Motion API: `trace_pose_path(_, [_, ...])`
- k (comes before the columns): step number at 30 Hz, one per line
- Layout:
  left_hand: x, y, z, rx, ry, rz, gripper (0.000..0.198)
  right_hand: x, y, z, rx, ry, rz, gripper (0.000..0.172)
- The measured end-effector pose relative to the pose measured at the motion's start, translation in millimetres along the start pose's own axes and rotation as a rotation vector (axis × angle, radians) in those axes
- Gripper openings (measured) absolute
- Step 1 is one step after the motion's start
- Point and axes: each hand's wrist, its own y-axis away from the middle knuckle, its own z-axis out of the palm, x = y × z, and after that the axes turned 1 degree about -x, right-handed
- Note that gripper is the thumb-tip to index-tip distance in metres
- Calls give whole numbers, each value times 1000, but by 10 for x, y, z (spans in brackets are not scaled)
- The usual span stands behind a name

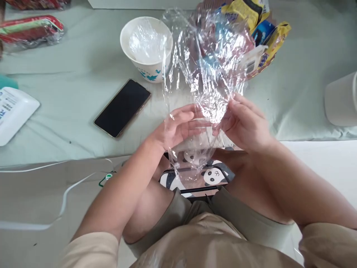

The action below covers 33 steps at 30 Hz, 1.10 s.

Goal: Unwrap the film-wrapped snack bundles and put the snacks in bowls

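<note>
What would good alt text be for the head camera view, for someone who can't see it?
A person's right hand pinches crumpled clear plastic, the open left hand partly seen through it. Beyond, a pale green cloth bears a dark-screened phone, a white cup with more see-through film inside, and colourful packets.

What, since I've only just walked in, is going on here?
A seated person is handling crinkled clear plastic film. The right hand pinches it, while the left hand is open, partly seen through it. Beyond the film are colourful packets; a phone lies on the green cloth near a paper cup that has crumpled plastic inside.
</note>
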Motion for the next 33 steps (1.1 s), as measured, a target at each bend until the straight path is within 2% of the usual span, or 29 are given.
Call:
trace_pose_path(3, [-68, -34, -1, -7, -108, 35, 48, 34, -17, 9, 41, 80, 10, 45])
trace_pose_path(6, [-70, -43, 0, 119, -215, 109, 32, 32, -14, 28, 103, 229, -5, 46])
trace_pose_path(9, [-10, -23, 4, 232, -271, 160, 22, 8, -15, 30, 239, 350, -31, 40])
trace_pose_path(13, [85, 17, -3, 351, -239, 271, 17, 1, -30, 10, 425, 436, -76, 33])
trace_pose_path(16, [106, 37, 16, 385, -154, 356, 27, 39, -49, -6, 466, 449, -98, 30])
trace_pose_path(19, [100, 58, 49, 322, -101, 298, 40, 113, -72, -36, 461, 402, -125, 28])
trace_pose_path(22, [93, 76, 23, 234, -173, 225, 48, 180, -69, -68, 435, 339, -159, 28])
trace_pose_path(24, [93, 99, -31, 276, -271, 268, 57, 190, -35, -69, 362, 316, -180, 29])
trace_pose_path(27, [111, 198, -108, 388, -391, 383, 73, 136, 54, -31, 175, 337, -176, 62])
trace_pose_path(28, [119, 253, -123, 402, -427, 417, 80, 106, 84, -16, 121, 349, -164, 67])
trace_pose_path(29, [125, 317, -130, 401, -467, 442, 86, 77, 111, -4, 88, 360, -150, 64])
trace_pose_path(31, [123, 453, -129, 340, -567, 477, 96, 29, 149, 4, 75, 389, -133, 44])
trace_pose_path(33, [96, 571, -116, 244, -702, 499, 93, 6, 170, -12, 70, 432, -135, 37])
